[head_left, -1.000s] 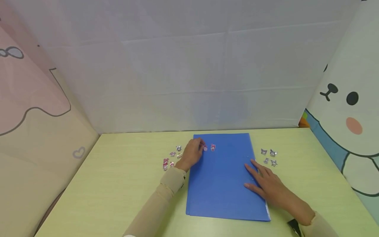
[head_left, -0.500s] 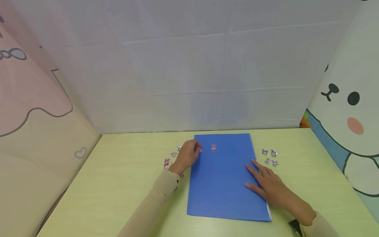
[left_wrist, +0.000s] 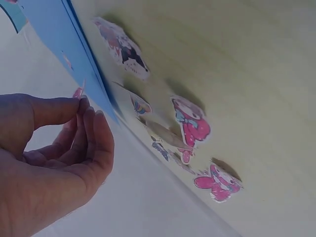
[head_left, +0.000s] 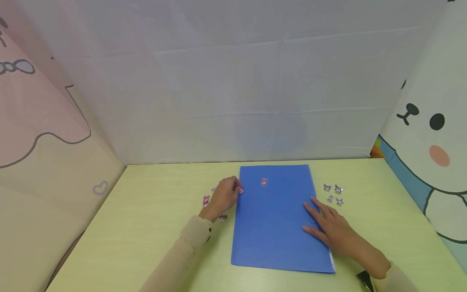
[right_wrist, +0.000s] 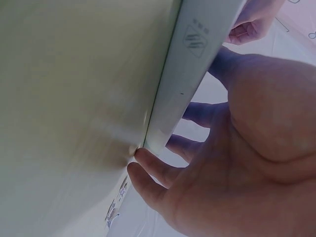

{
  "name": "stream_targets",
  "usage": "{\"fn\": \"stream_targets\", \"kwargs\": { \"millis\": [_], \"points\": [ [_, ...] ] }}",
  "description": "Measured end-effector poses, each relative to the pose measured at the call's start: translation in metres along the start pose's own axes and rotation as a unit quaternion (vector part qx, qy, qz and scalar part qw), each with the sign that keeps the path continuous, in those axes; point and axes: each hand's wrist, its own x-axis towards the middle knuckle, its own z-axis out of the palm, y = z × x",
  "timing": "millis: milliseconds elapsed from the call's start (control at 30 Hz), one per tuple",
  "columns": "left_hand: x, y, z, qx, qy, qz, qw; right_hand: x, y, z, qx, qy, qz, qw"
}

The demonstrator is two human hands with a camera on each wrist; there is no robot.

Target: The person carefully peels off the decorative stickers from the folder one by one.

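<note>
A blue folder [head_left: 273,239] lies on the table, with one pink cartoon sticker [head_left: 264,182] near its top. At the folder's upper left edge, my left hand [head_left: 223,197] pinches a small pink sticker [left_wrist: 77,93] between thumb and fingertips. Several loose pink cartoon stickers [left_wrist: 193,123] lie on the table beneath and beside that hand, some hidden by it in the head view. My right hand [head_left: 333,229] rests on the folder's right side, fingers spread. The right wrist view shows its fingers along the folder's pale side edge [right_wrist: 185,64].
Several purple-grey cartoon stickers [head_left: 339,189] lie on the table [head_left: 386,211] to the right of the folder. A white cloth [head_left: 226,81] hangs along the back edge. Printed cartoon cloths [head_left: 438,162] stand at both sides.
My left hand has drawn back leftward and slightly nearer, from the folder's top to its left edge, carrying the pinched sticker. The right hand has stayed in place.
</note>
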Motion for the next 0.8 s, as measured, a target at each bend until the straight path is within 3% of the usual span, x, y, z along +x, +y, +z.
{"fn": "stream_targets", "kwargs": {
  "millis": [467, 800],
  "points": [
    [-0.022, -0.012, -0.012, 0.006, 0.017, 0.027, 0.9995, 0.000, 0.003, 0.002, -0.004, 0.008, -0.005, 1.000],
    [-0.033, -0.018, -0.016, 0.003, -0.008, 0.018, 0.9998, 0.000, 0.002, 0.002, 0.003, -0.004, 0.003, 1.000]
  ]
}}
